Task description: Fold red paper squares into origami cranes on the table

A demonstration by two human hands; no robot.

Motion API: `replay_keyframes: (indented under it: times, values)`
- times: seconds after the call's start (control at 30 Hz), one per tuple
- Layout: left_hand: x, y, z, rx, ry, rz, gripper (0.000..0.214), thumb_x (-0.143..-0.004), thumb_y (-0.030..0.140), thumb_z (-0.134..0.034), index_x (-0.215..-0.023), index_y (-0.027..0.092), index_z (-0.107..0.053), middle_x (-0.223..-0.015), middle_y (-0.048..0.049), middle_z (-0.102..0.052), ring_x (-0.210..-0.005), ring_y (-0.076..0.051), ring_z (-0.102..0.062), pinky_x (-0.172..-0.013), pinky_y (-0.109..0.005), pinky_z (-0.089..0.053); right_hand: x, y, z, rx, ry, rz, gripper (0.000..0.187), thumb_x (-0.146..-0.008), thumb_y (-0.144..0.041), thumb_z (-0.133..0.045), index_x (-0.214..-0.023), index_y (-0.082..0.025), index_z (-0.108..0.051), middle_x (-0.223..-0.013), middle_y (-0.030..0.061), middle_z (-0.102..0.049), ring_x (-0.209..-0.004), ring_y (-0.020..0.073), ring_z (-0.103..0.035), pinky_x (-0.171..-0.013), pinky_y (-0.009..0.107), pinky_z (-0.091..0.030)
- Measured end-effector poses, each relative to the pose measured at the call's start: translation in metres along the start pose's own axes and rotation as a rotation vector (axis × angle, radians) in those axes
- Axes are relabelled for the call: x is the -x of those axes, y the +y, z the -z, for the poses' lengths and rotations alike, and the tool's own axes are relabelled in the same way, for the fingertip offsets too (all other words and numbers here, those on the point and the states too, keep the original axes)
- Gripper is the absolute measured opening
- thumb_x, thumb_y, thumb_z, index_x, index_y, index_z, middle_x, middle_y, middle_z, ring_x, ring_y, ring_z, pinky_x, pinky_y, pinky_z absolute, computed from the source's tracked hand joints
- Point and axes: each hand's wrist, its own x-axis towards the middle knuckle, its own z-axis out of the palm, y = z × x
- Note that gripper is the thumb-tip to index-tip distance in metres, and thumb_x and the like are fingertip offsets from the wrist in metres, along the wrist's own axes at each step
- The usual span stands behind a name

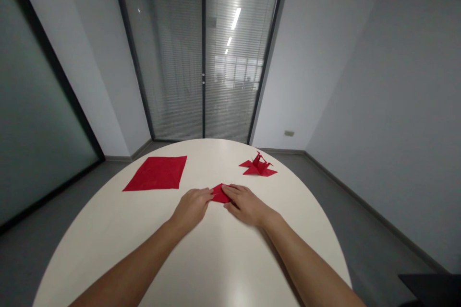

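Note:
A small folded piece of red paper [219, 194] lies on the white round table [201, 259], between my two hands. My left hand [192, 205] rests on its left side with the fingers curled down and the fingertips pressing the paper. Over the paper's right side lies my right hand [244, 203], fingers stretched flat and pointing left. Most of the paper is hidden under the fingers.
A flat red paper square [157, 173] lies at the table's far left. A finished red origami crane [258, 166] stands at the far right. Beyond the table are glass doors with blinds [203, 53], grey walls and grey floor.

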Motion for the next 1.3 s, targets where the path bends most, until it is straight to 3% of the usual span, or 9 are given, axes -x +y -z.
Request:
replay_keyframes:
  times: [0.13,0.33,0.53,0.83,1.13,1.3]
  values:
    - [0.0,0.007,0.003,0.058,0.027,-0.017,0.034,-0.091,0.007,-0.057,-0.116,0.023,-0.072,-0.126,-0.0047,-0.072,-0.116,-0.024,-0.067,-0.101,-0.041,-0.051,-0.004,0.001,-0.002,0.036,0.071,0.06,0.044,-0.102,-0.034,-0.047,-0.14,-0.016,-0.056,-0.135,0.0142,-0.064,-0.115,0.0287,-0.059,-0.101,0.045,-0.045]
    - [0.0,0.014,0.004,0.106,0.012,-0.027,0.025,-0.093,0.016,-0.06,-0.114,0.023,-0.072,-0.12,-0.0043,-0.074,-0.109,-0.024,-0.069,-0.097,-0.039,-0.052,-0.004,0.0,-0.003,0.091,0.086,0.105,0.044,-0.103,-0.033,-0.044,-0.144,-0.018,-0.053,-0.14,0.0139,-0.06,-0.118,0.0282,-0.055,-0.101,0.045,-0.045]
    - [-0.001,0.012,0.002,0.087,-0.001,0.001,0.018,-0.095,0.021,-0.06,-0.106,0.022,-0.074,-0.115,-0.0043,-0.075,-0.106,-0.024,-0.068,-0.094,-0.038,-0.051,-0.003,-0.004,0.002,0.068,0.064,0.126,0.036,-0.101,-0.032,-0.047,-0.132,-0.022,-0.064,-0.14,0.0107,-0.06,-0.12,0.0292,-0.053,-0.103,0.047,-0.045]
    - [-0.004,0.015,0.005,0.052,-0.038,-0.016,0.014,-0.095,0.019,-0.06,-0.101,0.021,-0.072,-0.109,-0.0052,-0.075,-0.102,-0.024,-0.068,-0.09,-0.036,-0.05,-0.004,0.0,-0.006,-0.014,0.046,0.115,0.044,-0.096,-0.033,-0.055,-0.137,-0.018,-0.057,-0.148,0.0124,-0.054,-0.142,0.0317,-0.042,-0.116,0.051,-0.035]
    - [-0.002,0.016,0.006,0.057,-0.026,0.033,0.012,-0.095,0.02,-0.058,-0.098,0.021,-0.07,-0.102,-0.004,-0.076,-0.096,-0.022,-0.069,-0.084,-0.033,-0.05,-0.004,-0.002,-0.006,-0.073,0.103,0.084,0.047,-0.097,-0.032,-0.054,-0.14,-0.014,-0.048,-0.139,0.0175,-0.059,-0.135,0.0323,-0.049,-0.11,0.048,-0.04]
    - [-0.002,0.016,0.007,0.047,-0.026,0.042,0.017,-0.097,0.021,-0.054,-0.101,0.02,-0.071,-0.101,-0.0048,-0.076,-0.095,-0.022,-0.069,-0.084,-0.032,-0.051,-0.006,0.0,0.001,-0.046,0.121,0.091,0.018,-0.096,-0.026,-0.057,-0.108,-0.017,-0.067,-0.11,0.0115,-0.071,-0.114,0.0269,-0.06,-0.099,0.041,-0.045]
